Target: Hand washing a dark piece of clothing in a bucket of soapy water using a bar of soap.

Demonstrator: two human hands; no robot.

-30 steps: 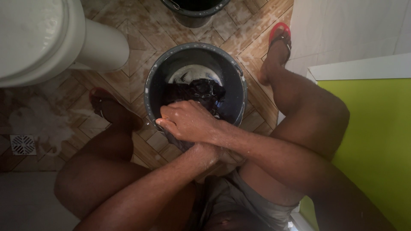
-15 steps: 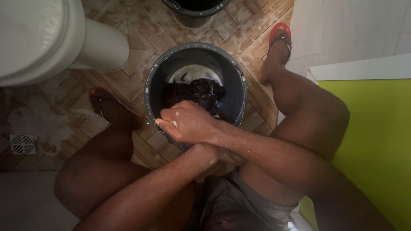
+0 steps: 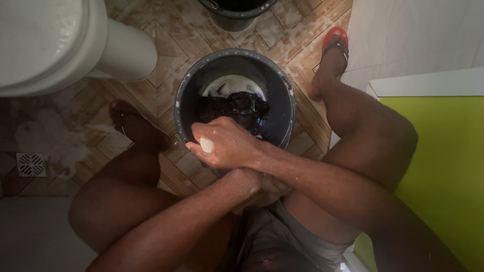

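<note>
One pale soap bar [image 3: 206, 145], end leftward.

The left hand [image 3: 262, 185] lies almost wholly hidden beneath the right hand [image 3: 227, 143] and its forearm, so what its fingers do cannot be told. A small pale piece [image 3: 205, 145] shows between the right fingers; most of it is covered, and its kind is unclear. The dark cloth [image 3: 237, 108] in the grey bucket [image 3: 184, 100] is partly covered by the right hand, and its near end is out of sight. The bucket's near rim is hidden behind the hands. A second dark bucket [image 3: 237, 12] is cut off by the top edge. The white toilet [image 3: 45, 45] runs off the left and top edges. The floor drain [image 3: 31, 164] is too small to show detail.
</note>
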